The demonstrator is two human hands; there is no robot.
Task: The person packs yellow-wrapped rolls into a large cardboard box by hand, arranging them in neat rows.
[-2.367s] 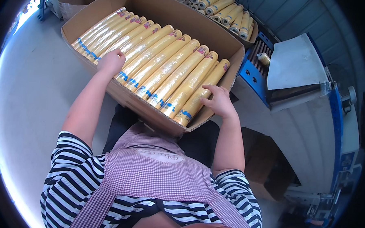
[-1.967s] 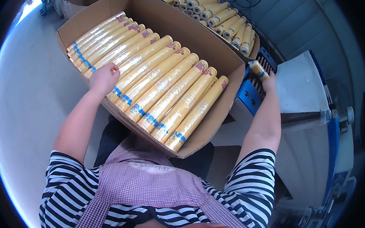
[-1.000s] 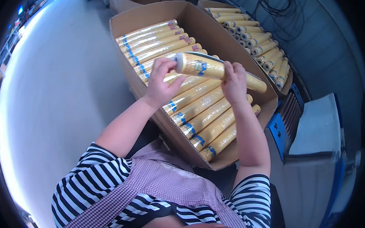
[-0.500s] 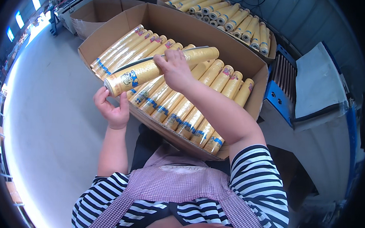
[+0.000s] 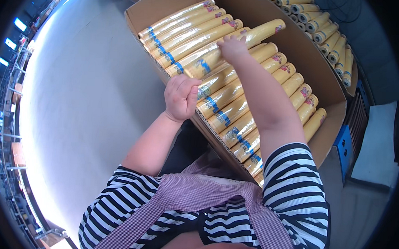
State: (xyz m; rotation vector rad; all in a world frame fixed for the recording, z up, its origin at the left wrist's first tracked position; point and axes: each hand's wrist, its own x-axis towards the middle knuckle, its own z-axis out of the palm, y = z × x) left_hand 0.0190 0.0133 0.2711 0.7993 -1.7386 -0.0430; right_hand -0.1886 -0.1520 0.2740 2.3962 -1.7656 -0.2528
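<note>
A shiny yellow film-wrapped roll (image 5: 263, 31) with a blue print lies slanted over the other rolls in an open cardboard box (image 5: 328, 141). My right hand (image 5: 235, 50) grips it from above near its middle. By the roll's near end, at the box's near rim, my left hand (image 5: 181, 96) is closed with its fingers curled in. Whether those fingers hold anything is hidden. Similar yellow rolls (image 5: 242, 109) lie side by side in the box, to both sides of the held one.
More yellow rolls (image 5: 321, 32) are stacked in another box at the far right. Beside that stands a blue-sided metal frame (image 5: 344, 142) with a pale sheet (image 5: 373, 145). Grey floor (image 5: 89, 93) spreads to the left, with shelving (image 5: 15, 152) at the far left.
The roll has gone from a raised tilt above the box down onto the row. My left hand has left its end and closed. The dark strip along the roll no longer shows. The view has shifted.
</note>
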